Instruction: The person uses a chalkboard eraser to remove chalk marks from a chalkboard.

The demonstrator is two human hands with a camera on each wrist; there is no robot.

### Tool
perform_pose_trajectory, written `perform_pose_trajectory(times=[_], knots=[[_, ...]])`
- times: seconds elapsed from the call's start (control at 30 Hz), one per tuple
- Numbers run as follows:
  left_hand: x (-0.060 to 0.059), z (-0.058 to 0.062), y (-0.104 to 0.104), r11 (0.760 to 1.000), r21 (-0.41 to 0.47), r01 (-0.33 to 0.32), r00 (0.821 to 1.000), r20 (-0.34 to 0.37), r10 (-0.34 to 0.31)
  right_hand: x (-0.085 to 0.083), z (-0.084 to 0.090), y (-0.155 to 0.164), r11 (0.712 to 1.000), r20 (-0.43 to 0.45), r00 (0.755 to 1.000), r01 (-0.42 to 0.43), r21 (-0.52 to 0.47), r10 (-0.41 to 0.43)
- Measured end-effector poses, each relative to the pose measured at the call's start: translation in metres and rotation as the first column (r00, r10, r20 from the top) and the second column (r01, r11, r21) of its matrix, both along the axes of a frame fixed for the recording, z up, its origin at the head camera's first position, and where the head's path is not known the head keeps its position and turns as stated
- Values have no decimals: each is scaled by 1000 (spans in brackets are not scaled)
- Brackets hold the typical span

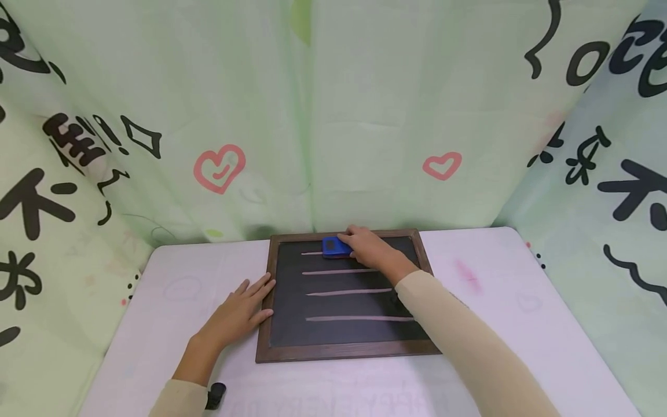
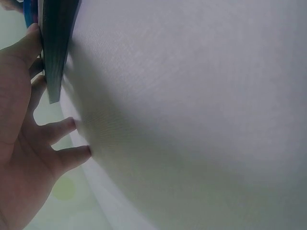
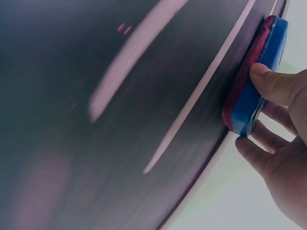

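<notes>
Gripping the blue eraser (image 1: 336, 247), the right hand (image 1: 367, 246) presses it onto the top chalk line (image 1: 311, 253). The left hand (image 1: 237, 315) lies flat, fingers straight, bracing the chalkboard (image 1: 344, 350) frame.

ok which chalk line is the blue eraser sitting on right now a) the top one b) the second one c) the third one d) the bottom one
a, the right hand holds the blue eraser on the top line, nearest the far edge of the chalkboard; the three lines below lie untouched.
</notes>
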State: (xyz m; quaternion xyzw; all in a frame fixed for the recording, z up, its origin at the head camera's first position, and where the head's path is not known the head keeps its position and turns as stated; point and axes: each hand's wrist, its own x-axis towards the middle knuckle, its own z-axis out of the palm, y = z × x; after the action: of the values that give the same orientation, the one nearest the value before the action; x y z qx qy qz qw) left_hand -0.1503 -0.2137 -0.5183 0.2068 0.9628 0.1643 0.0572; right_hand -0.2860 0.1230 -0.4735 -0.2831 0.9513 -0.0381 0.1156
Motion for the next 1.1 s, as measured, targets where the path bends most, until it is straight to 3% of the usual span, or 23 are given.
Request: perform_pose_trajectory(times=[0.27,0.53,0.87,1.1], knots=[[0,1,1,1000,15,2,1000,29,-2,-1,-1,-26,1000,8,1000,-15,25,15],[1,2,1,1000,-1,-4,1000,22,4,3,-3,-62,995,-67,996,-55,82,60],[-1,1,2,1000,-20,1,1000,7,-1,3,-7,-101,995,-84,995,-41,91,49],[-1,1,2,999,-35,0,1000,6,1,4,-6,-109,996,-65,997,-26,89,32]])
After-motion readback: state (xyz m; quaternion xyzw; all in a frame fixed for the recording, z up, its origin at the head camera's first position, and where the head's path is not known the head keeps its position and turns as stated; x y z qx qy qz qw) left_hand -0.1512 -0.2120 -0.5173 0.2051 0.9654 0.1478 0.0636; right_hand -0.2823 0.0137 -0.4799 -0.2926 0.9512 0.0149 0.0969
